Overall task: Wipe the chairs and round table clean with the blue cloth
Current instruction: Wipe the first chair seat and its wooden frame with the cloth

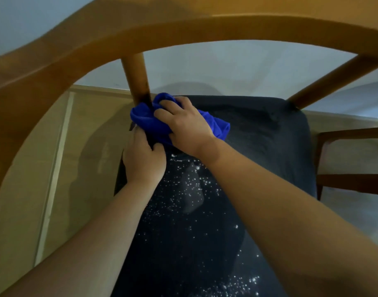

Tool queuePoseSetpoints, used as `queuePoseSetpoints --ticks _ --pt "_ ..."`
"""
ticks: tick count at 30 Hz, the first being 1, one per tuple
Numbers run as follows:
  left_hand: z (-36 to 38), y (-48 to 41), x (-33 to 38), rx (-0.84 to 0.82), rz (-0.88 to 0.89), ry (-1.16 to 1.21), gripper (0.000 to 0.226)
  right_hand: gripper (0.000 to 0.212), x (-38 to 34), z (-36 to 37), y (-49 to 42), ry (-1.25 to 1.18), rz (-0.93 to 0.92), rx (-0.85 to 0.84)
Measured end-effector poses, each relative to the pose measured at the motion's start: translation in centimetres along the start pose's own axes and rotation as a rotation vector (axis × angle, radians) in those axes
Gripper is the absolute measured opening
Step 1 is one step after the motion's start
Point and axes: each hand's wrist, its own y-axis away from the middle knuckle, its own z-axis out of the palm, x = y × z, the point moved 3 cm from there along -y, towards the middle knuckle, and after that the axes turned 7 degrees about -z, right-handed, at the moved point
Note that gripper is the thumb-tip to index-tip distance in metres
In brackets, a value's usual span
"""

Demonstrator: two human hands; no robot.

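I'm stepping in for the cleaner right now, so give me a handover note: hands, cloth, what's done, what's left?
Right hand: grips the cloth, which is wrapped round the base of the left spindle of the chair.
Left hand: just below, appears to pinch the cloth's lower edge at the seat.
Done: cannot tell from this view; work is at the spindle.
Left: the rest of this chair, the other chairs, and the round table, which is out of view.

Curved wooden rail (205, 28) arching overhead, upright post (136, 78) blocking left, open gap between it and slanted post (325, 82)
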Motion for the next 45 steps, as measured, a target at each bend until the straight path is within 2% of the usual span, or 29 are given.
queuePoseSetpoints --ticks 2,5,9,14,17,21,24,26,31,34,36,40,43,45 --pt "0.7 0.2 0.9 -0.031 0.083 -0.17 0.051 0.041 1.5 -1.4 1.0 0.022 0.062 0.053" --pt "1.8 0.1 2.7 -0.082 0.068 -0.331 0.054 0.049 5.6 -3.4 3.6 0.045 0.199 0.15" --pt "3.0 0.1 4.7 -0.082 0.024 -0.245 0.054 0.039 10.0 -5.7 7.8 0.112 0.403 0.18" --pt "4.1 0.9 5.6 -0.078 0.103 -0.224 0.052 0.048 13.8 -7.8 13.3 -0.009 0.588 0.243" --pt "4.1 1.3 5.4 -0.084 0.098 -0.204 0.051 0.054 13.4 -7.6 16.1 -0.094 0.648 0.196" --pt "3.7 2.1 4.7 -0.082 0.09 -0.199 0.05 0.057 11.7 -6.4 18.0 -0.21 0.795 0.33" --pt "3.2 2.4 4.2 -0.092 0.083 -0.185 0.049 0.054 10.1 -5.3 17.4 -0.189 0.99 0.341" --pt "2.8 2.7 3.7 -0.103 0.068 -0.158 0.049 0.049 9.1 -4.9 16.4 -0.212 1.03 0.363" --pt "1.4 3.5 1.2 -0.109 0.057 -0.107 0.051 0.048 4.8 -2.9 12.6 -0.202 0.903 0.29" --pt "0.2 3.3 -0.7 -0.057 -0.053 -0.018 0.059 0.054 0.7 -0.8 8.6 -0.182 0.775 0.173" --pt "-0.6 3.4 -1.5 -0.043 -0.08 0.061 0.062 0.055 -1.8 0.2 5.9 -0.183 0.649 0.105" --pt "-3.1 3.4 -3.4 0.062 -0.088 0.053 0.059 0.053 -6.2 2.2 1.3 -0.192 0.407 -0.043" --pt "-5.1 3.6 -5.1 0.146 -0.189 0.13 0.064 0.048 -8.8 3.6 -0.4 -0.14 0.177 -0.22" --pt "-5.7 3.9 -6.4 0.144 -0.278 0.103 0.062 0.042 -9.9 4.1 -0.7 -0.121 0.04 -0.306"
